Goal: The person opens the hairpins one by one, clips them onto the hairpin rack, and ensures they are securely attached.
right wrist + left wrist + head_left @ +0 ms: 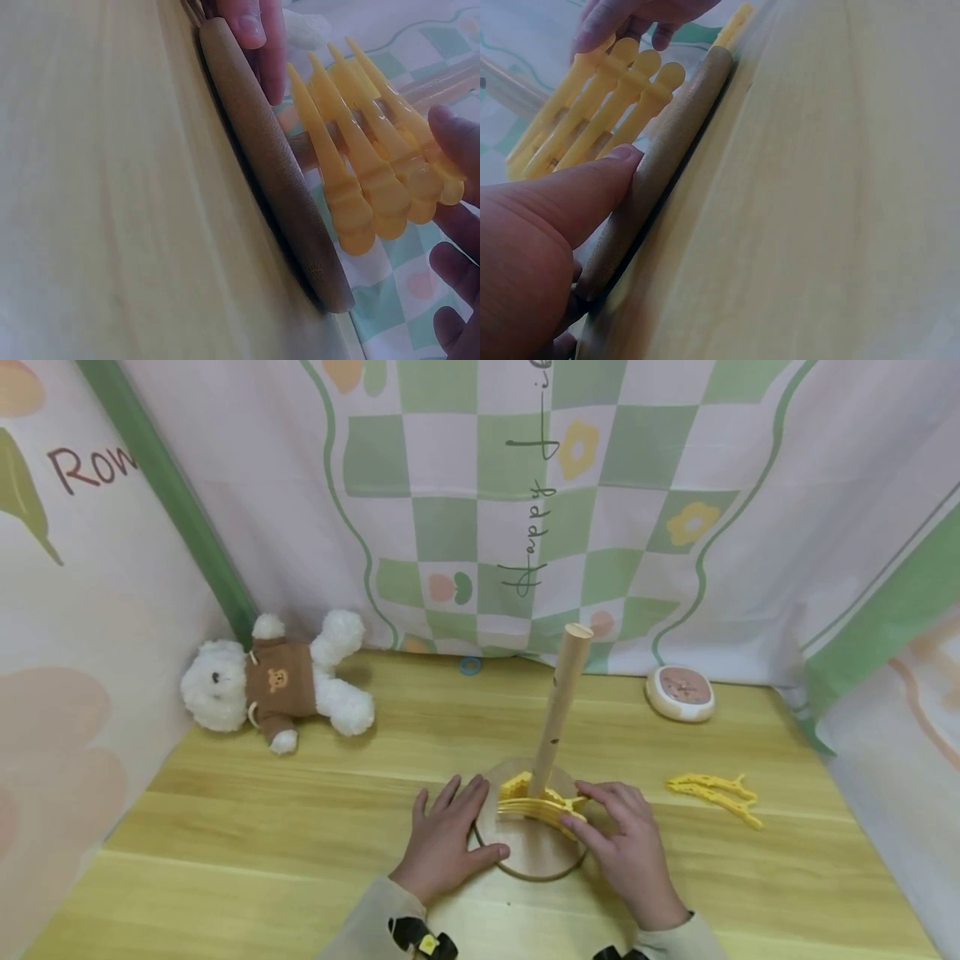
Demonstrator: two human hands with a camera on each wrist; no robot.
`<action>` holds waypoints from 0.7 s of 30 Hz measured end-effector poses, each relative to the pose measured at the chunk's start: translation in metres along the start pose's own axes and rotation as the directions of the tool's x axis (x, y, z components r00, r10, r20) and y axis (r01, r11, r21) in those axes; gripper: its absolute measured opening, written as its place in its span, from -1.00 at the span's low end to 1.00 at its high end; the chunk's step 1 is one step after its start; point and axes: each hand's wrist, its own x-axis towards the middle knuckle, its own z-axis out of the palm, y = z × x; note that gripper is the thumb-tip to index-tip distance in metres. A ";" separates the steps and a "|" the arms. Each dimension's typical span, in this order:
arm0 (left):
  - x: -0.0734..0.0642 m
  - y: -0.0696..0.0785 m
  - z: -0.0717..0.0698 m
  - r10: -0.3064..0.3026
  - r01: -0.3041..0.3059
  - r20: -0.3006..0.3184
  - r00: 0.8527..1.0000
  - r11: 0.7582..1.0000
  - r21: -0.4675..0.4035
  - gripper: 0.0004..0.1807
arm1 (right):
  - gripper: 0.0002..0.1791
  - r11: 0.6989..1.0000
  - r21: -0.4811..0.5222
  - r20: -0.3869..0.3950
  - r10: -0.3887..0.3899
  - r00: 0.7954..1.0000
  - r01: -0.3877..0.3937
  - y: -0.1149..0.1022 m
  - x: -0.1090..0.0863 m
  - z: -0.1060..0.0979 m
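Note:
A wooden stand has a round base (536, 852) and an upright, slightly tilted-looking pole (562, 702). Low on the pole sits a yellow hair claw clip (543, 810), its two toothed sides around the pole, close above the base. My right hand (626, 843) pinches the right end of this clip between thumb and fingers. My left hand (450, 839) rests at the left rim of the base, fingers straight and thumb on the front rim. The left wrist view shows that thumb (592, 187) against the edge; the right wrist view shows the clip's long teeth (345, 135).
Right of my right hand lies another yellow clip (716, 795) on the wooden table (300, 852). At the back are a white plush toy in a brown shirt (281, 681), a small blue ring (470, 666) and a round-cornered white and pink device (681, 692). A checkered curtain (517, 527) hangs behind.

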 end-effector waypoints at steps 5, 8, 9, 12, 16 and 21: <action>0.001 -0.002 0.002 0.003 -0.003 -0.001 1.000 1.000 0.004 0.02 | -0.42 0.999 0.029 0.013 0.037 0.999 -0.037 -0.001 -0.002 -0.003; 0.001 -0.003 0.003 0.005 -0.005 -0.004 1.000 1.000 0.007 0.03 | -0.41 0.998 0.042 0.012 0.046 0.999 -0.046 0.001 -0.003 -0.005; 0.001 -0.003 0.003 0.005 -0.005 -0.005 1.000 1.000 0.009 0.03 | -0.42 0.998 0.048 0.009 0.047 0.999 -0.047 0.002 -0.004 -0.005; 0.001 -0.003 0.003 0.005 -0.005 -0.005 1.000 1.000 0.010 0.03 | -0.44 0.997 0.061 0.005 0.050 0.999 -0.051 0.006 -0.007 -0.008; 0.000 -0.003 0.002 0.003 -0.003 -0.002 1.000 1.000 0.005 0.03 | -0.47 0.996 0.058 0.006 0.069 0.998 -0.069 0.013 -0.011 -0.014; 0.000 -0.001 0.001 0.002 -0.002 -0.005 1.000 1.000 -0.012 0.02 | -0.50 0.992 0.051 -0.011 0.112 0.994 -0.111 0.021 -0.015 -0.026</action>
